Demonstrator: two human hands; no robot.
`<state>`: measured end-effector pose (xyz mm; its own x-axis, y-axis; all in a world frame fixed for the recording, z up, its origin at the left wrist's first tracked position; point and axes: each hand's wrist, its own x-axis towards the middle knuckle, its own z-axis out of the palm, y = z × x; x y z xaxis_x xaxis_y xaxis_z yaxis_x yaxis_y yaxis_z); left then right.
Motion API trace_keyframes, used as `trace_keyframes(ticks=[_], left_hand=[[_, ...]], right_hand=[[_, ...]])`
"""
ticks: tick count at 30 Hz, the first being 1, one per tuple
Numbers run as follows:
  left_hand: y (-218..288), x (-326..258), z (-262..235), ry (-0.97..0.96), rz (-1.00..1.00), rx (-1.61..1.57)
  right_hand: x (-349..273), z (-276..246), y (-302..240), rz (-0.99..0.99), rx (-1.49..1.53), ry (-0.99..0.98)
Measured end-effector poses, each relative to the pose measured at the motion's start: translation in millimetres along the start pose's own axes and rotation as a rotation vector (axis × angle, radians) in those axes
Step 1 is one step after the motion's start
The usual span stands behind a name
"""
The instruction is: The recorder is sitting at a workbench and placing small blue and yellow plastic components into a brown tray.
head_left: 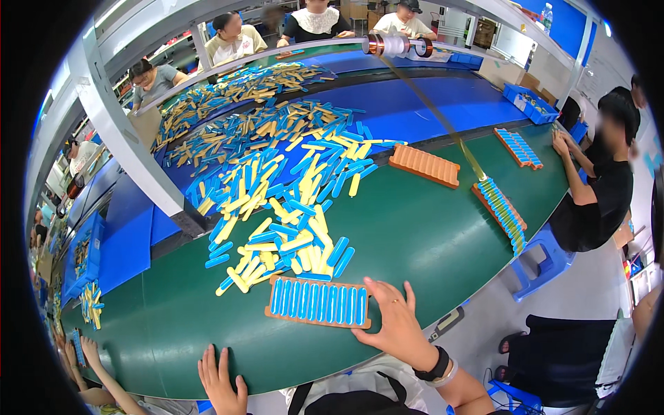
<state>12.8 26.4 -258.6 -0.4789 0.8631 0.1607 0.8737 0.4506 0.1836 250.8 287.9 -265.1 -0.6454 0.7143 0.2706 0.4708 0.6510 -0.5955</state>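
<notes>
My right hand (401,325) grips the right end of an orange-brown grooved tray (268,312), thumb on the near edge and index finger at the far corner. In the tray's grooves lies a row of blue, rounded-end strips (319,302), side by side. Low in the view, my left hand (221,384) rests over the table's near edge with fingers apart and nothing in it. Just beyond the tray spreads a loose heap of blue and yellow strips (290,235).
An empty grooved tray (423,166) sits farther right on the green table (415,228). Beside it, a filled tray (501,214) has a yellowish tape running over it from a roll (394,45). Another filled tray (519,149) lies by a co-worker (602,173). A metal post (124,124) stands left.
</notes>
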Motion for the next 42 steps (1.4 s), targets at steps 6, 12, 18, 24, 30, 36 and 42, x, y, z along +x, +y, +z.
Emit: trace_keyframes(ticks=[6, 12, 18, 24, 30, 36, 42], left_hand=[[-4, -2, 3, 0.026, 0.033, 0.025], [5, 1, -1, 0.067, -0.011, -0.004], [7, 0, -2, 0.128, 0.016, -0.022], [10, 7, 0, 0.129, 0.061, -0.040], [10, 3, -5, 0.156, 0.070, 0.019], [16, 2, -4, 0.166, 0.061, 0.014], [13, 2, -2, 0.147, 0.074, 0.036]], right_hand=[[-16, -9, 5, -0.031, 0.014, 0.008], [-51, -38, 19, 0.117, -0.065, 0.155], [-56, -59, 41, 0.235, -0.149, 0.289], [-22, -72, 69, 0.323, -0.275, 0.372], [4, -105, 84, 0.242, -0.456, 0.157], [91, -187, 238, 0.289, -0.205, 0.348], [137, -206, 306, 0.489, 0.041, -0.001]])
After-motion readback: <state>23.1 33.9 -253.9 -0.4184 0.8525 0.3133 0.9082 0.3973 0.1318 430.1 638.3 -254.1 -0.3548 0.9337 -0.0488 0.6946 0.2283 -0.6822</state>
